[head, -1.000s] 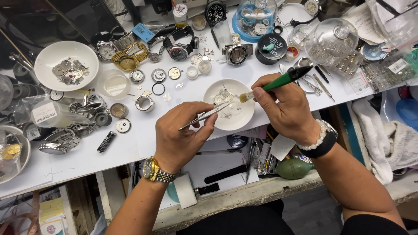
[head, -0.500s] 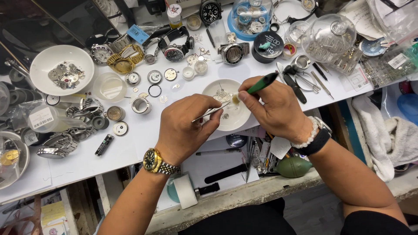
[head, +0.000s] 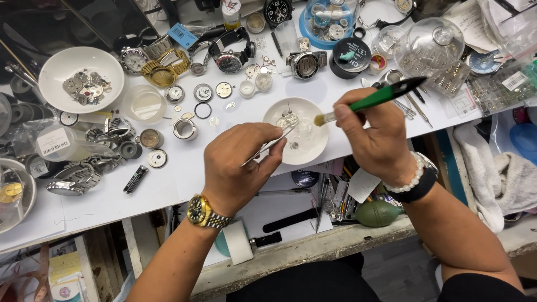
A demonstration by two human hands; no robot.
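Observation:
My left hand (head: 238,168) grips metal tweezers (head: 268,146) whose tips reach into a small white dish (head: 307,148) and touch a small watch part (head: 288,119) there. My right hand (head: 372,140) holds a green-handled brush (head: 380,96), its yellowish bristle tip hovering over the dish's right side, just above the part. A gold watch sits on my left wrist, a bead bracelet and dark band on my right.
The white bench (head: 168,184) is crowded: a white bowl of watch parts (head: 81,72) far left, several watches (head: 229,56) and loose cases behind the dish, glass domes (head: 428,47) at the right, a green blower (head: 377,213) and tools in the open drawer, a cloth (head: 481,168) right.
The brush has lifted slightly off the dish and moved to its right side. The tweezers stay in the dish on the small part.

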